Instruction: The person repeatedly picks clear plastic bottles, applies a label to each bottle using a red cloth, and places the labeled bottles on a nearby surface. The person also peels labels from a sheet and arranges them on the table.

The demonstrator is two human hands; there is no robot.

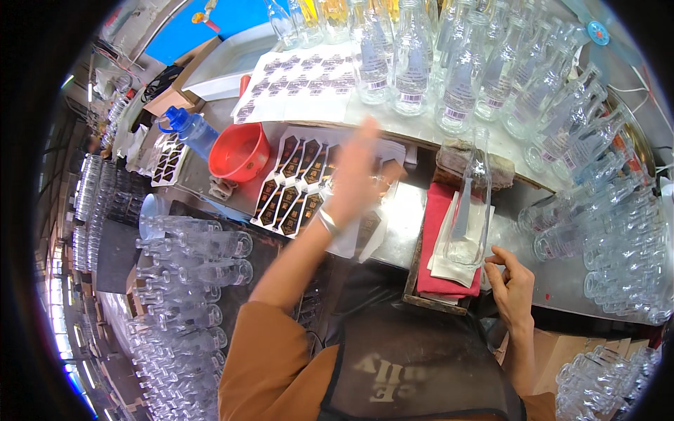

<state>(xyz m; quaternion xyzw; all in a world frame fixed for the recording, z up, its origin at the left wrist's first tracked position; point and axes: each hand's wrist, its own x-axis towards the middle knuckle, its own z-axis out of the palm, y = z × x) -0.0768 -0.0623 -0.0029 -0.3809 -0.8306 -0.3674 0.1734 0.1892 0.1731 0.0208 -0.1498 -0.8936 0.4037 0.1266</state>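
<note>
My left hand (354,179), smeared by motion, reaches over a sheet of dark, pointed labels (295,186) on the bench. Whether it holds anything cannot be made out. A clear glass bottle (469,224) lies with its neck pointing away, on a folded white cloth (442,259) over a red cloth (430,242) in a wooden cradle (414,281). Its neck rests by a rolled, worn towel (474,163). Just right of the bottle's base is my right hand (514,284), fingers bent and apart, with nothing seen in it.
Labelled bottles (460,91) crowd the raised shelf, beside a sheet of printed labels (302,81). A red bowl (239,153) and a blue water bottle (189,130) stand at left. Stacked glass bottles (203,270) rise at lower left; more bottles (625,259) lie at right.
</note>
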